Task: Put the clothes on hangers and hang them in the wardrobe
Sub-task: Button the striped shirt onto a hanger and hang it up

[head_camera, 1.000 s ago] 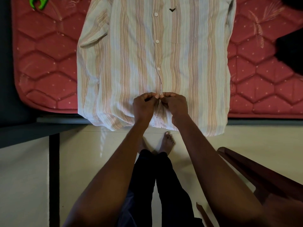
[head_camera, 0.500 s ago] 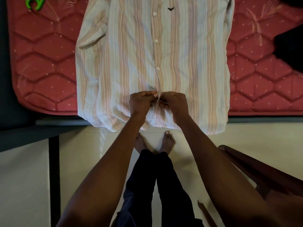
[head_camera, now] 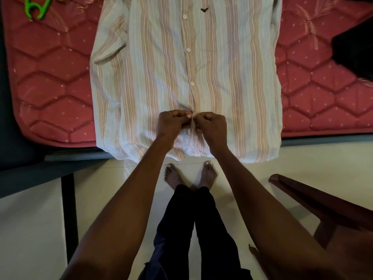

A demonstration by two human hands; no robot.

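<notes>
Striped shirt (head_camera: 161,67) collar cut off, left hand (head_camera: 172,123), right hand (head_camera: 212,126) pinching placket.

Left arm: bare, extended forward and down, forearm angled inward toward the body's midline, wrist nearly straight.
Left hand (head_camera: 173,123): knuckles up, fingers curled tight, thumb and fingertips pinching at the inner side.
Right arm: bare, extended forward likewise, forearm converging on the left one.
Right hand (head_camera: 213,124): knuckles up, fingers curled, pinching at its inner side, directly facing the left hand.
Both hands: side by side, fingertips almost meeting, held level with each other.
Legs: standing, close together, in dark trousers; both feet bare, toes pointing forward.
</notes>
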